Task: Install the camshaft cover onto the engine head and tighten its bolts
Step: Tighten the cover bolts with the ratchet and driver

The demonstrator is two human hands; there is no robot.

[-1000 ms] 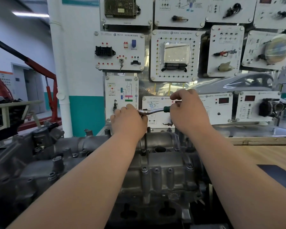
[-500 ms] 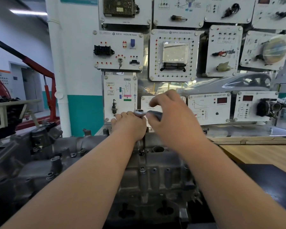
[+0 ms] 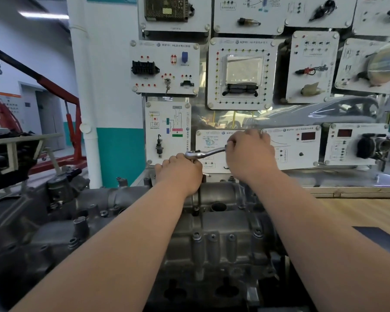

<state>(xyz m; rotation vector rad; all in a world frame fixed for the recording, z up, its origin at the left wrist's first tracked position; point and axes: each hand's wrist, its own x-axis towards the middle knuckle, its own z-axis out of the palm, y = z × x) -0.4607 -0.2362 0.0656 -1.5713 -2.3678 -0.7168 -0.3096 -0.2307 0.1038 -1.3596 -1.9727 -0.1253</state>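
Observation:
The grey metal camshaft cover [image 3: 221, 224] lies across the engine head in front of me, with several bolts along its edges. A chrome ratchet wrench [image 3: 206, 153] stands over the cover's far edge. My left hand [image 3: 179, 172] curls around the ratchet's head and the extension below it, which is hidden by the fingers. My right hand [image 3: 250, 154] grips the ratchet's handle, out to the right of the head. The bolt under the tool is hidden behind my left hand.
A board of white training panels [image 3: 241, 73] rises right behind the engine. A red engine crane [image 3: 70, 104] stands at the back left. A wooden bench top [image 3: 358, 212] with a dark mat [image 3: 383, 239] lies to the right. Another engine part [image 3: 9, 158] sits far left.
My right hand swung the ratchet handle in toward the left, then back out to the right. My left hand stayed on the ratchet head.

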